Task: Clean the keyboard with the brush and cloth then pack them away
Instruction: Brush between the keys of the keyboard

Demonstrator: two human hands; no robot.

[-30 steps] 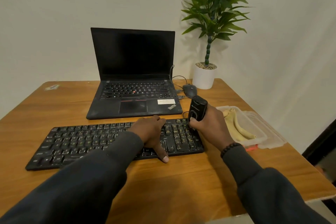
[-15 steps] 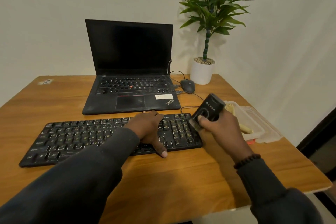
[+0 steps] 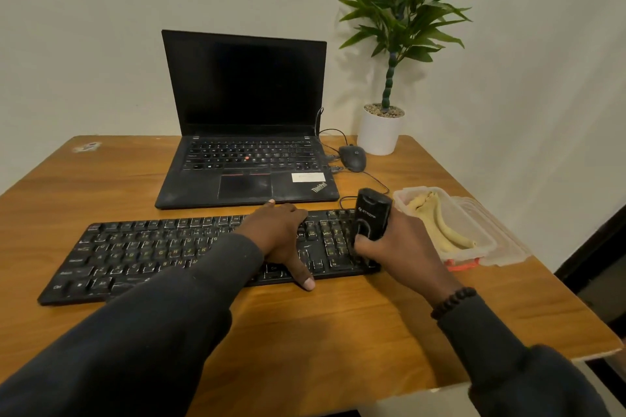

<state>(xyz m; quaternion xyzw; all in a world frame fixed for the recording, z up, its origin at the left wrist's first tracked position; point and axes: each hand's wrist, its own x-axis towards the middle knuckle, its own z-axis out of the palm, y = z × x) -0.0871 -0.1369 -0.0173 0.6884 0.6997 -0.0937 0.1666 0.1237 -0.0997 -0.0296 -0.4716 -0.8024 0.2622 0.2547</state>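
Observation:
A long black keyboard lies across the wooden table in front of me. My left hand rests flat on its right half, thumb hanging over the front edge. My right hand grips a black brush by its body, standing upright over the keypad at the keyboard's right end; its bristles are hidden behind my fingers. A yellowish cloth lies inside a clear plastic container just right of the keyboard.
An open black laptop stands behind the keyboard. A black mouse with its cable and a white potted plant sit at the back right. A clear lid lies beside the container near the table's right edge.
My right hand tilted the brush off the keyboard's right end, then brought it back upright onto the keypad. The left hand has stayed on the keys.

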